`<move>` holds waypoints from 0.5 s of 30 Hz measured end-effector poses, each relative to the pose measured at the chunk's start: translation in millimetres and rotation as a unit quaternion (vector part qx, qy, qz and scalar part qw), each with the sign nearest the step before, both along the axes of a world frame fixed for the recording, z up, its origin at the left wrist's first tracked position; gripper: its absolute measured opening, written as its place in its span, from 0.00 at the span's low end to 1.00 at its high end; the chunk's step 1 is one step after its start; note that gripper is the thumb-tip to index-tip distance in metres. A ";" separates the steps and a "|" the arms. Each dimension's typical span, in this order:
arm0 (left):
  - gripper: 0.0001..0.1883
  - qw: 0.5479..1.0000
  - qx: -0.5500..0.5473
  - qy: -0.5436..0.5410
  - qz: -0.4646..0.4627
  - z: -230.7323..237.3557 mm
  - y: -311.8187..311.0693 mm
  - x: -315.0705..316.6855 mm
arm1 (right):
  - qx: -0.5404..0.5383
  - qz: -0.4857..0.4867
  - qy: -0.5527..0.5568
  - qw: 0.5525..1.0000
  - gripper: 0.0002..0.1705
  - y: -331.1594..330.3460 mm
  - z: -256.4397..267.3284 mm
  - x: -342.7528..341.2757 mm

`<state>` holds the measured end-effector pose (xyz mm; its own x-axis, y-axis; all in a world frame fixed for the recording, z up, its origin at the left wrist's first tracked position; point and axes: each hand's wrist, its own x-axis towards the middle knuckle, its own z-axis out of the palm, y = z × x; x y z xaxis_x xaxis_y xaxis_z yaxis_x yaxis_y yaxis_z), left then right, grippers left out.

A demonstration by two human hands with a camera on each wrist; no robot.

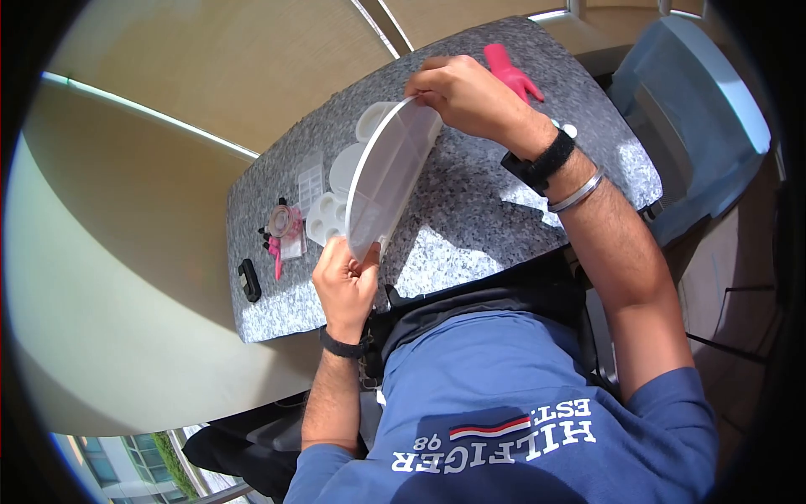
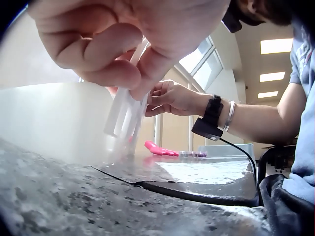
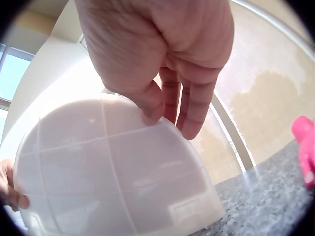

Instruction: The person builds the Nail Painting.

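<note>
Over the speckled grey worktop, here's the big half-round translucent tray, tipped up on edge between 2 hands!
The right hand pinches the far end of its rim, thumb on the face, fingers behind; the left hand pinches the near end between thumb and fingers, and whether the lower edge touches down is hard to tell; a pink hand-shaped figure lies beyond the right wrist, a white round-welled palette sits just left of the tray, and 1 small black gadget rests farther left.
</note>
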<state>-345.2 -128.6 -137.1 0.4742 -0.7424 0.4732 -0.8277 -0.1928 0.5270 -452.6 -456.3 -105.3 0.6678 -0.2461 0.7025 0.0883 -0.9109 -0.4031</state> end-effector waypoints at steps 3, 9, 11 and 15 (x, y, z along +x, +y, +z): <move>0.09 1.000 0.015 -0.008 0.009 2.8 1.9 2.9 | -0.004 -0.010 0.012 1.000 0.07 1.4 -1.2 3.2; 0.11 0.999 0.044 0.004 0.029 2.3 6.5 3.1 | -0.028 -0.007 0.009 1.000 0.07 3.8 -0.2 0.1; 0.12 0.998 0.042 -0.046 0.020 -2.1 7.1 7.7 | -0.021 0.002 -0.011 1.000 0.10 3.7 -0.6 1.0; 0.13 0.997 0.036 -0.063 0.010 1.0 7.0 5.1 | -0.012 0.009 -0.020 1.000 0.12 3.8 -0.7 -1.9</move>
